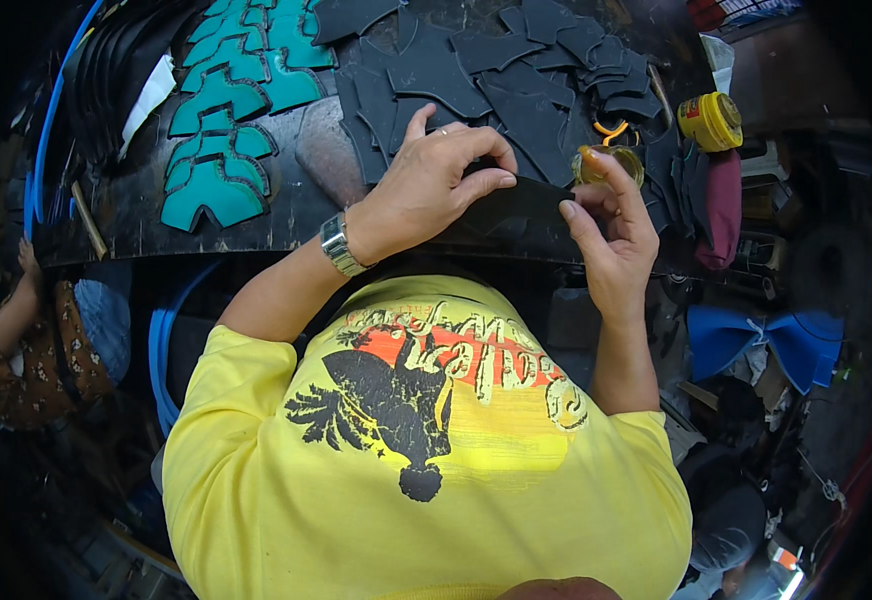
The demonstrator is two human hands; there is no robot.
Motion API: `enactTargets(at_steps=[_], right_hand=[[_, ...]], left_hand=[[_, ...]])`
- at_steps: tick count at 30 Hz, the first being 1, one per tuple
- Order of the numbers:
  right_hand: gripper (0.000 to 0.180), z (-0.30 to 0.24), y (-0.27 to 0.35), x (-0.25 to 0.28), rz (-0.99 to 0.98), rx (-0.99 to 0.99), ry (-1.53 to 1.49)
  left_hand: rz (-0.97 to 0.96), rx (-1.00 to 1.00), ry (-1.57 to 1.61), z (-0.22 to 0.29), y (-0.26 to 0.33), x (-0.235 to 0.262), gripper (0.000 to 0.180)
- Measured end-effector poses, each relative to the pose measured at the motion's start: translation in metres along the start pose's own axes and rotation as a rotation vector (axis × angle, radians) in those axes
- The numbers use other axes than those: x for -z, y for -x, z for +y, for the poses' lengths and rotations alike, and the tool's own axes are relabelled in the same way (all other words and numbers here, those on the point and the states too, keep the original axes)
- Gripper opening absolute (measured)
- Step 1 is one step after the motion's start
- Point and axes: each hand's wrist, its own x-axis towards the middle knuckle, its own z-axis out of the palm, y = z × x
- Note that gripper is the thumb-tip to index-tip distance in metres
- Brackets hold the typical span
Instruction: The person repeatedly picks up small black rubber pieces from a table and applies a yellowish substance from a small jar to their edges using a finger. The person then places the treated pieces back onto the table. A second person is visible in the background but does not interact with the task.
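Observation:
A flat, dark cut piece [518,207] of sheet material is held near the table's front edge. My left hand [434,178], with a metal watch at the wrist, pinches its left end between thumb and bent fingers. At the piece's right end is my right hand [616,225], with thumb and curled fingers at the corner. The right index finger is raised, and its tip looks coated with something amber. Just behind that finger stands an open round container [628,163], partly hidden by it. Orange-handled scissors [611,131] lie beyond the container.
Many similar black cut pieces [436,80] cover the table's back. Overlapping teal pieces with dark edges [218,195] lie at the left. On the right are a yellow jar [708,122] and a maroon cloth item [722,210]. Another person [51,340] is at the far left.

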Motion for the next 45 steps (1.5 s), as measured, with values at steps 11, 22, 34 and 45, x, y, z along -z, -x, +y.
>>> enactTargets(at_steps=[11, 22, 34, 45], right_hand=[[0.030, 0.009, -0.004, -0.002, 0.003, 0.137, -0.057], [0.031, 0.011, -0.003, -0.008, -0.025, 0.198, 0.146], [0.042, 0.016, 0.001, 0.002, 0.147, 0.337, 0.340], [0.057, 0.025, 0.002, -0.012, 0.090, 0.508, 0.626]], left_hand=[[-0.424, 0.299, 0.682, 0.000, -0.004, 0.002, 0.027], [-0.385, 0.337, 0.826, 0.000, -0.001, 0.003, 0.028], [-0.162, 0.423, 0.904, -0.006, -0.005, -0.002, 0.034], [-0.097, 0.433, 1.131, -0.003, -0.005, -0.008, 0.024]])
